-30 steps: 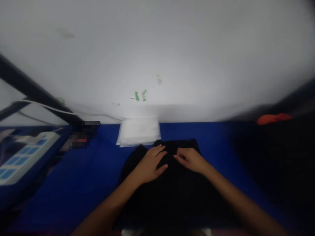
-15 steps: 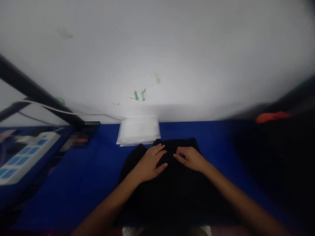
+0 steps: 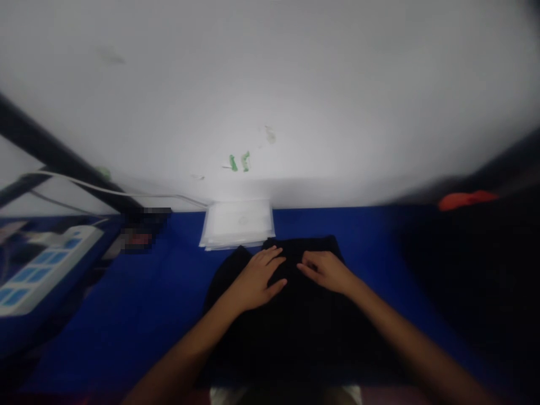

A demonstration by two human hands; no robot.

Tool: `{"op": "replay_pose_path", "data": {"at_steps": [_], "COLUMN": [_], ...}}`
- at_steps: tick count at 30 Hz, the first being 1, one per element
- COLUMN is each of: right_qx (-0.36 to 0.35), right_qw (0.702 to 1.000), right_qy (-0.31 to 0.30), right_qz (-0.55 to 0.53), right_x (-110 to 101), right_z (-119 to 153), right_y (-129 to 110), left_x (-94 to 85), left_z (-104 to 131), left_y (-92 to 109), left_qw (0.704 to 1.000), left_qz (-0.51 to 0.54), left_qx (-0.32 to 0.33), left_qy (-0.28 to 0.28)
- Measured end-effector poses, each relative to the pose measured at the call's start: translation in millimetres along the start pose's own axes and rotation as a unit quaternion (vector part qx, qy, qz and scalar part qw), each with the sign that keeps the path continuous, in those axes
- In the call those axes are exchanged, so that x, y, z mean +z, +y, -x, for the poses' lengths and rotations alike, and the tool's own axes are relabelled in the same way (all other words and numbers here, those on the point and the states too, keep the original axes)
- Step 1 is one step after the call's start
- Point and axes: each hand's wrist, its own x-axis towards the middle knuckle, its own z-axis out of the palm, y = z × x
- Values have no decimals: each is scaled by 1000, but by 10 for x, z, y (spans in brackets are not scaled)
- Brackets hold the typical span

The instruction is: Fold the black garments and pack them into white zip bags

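A black cloth (image 3: 304, 326) lies on the blue table surface (image 3: 139, 315) in front of me. Flat on the cloth's upper left part rests my left hand (image 3: 257, 281), its fingers spread. Just to the right, my right hand (image 3: 327, 271) touches the cloth with fingers curled and the thumb held apart from them; nothing shows between them. A small gap separates the two hands. Beyond the cloth, a stack of white sheets in clear sleeves (image 3: 238, 224) lies against the wall.
At the left are a power strip (image 3: 50, 267) with blue sockets, a dark metal frame (image 3: 54, 149) and a white cable (image 3: 109, 191). A large dark mass (image 3: 485, 270) with an orange-red item (image 3: 466, 200) stands at the right. The white wall (image 3: 295, 84) rises behind.
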Motion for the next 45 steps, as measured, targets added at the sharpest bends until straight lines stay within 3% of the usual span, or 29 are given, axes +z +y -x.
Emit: {"op": "replay_pose_path", "data": {"at_steps": [45], "right_qx": [-3], "right_qw": [1000], "right_qy": [1], "right_qz": [-12], "right_x": [6], "right_z": [1], "right_y": [21], "left_x": [-6], "left_z": [-9], "left_y": [-4], "left_qw": [1000], "left_qz": [0], "left_qx": [-6], "left_qy": [-14]}}
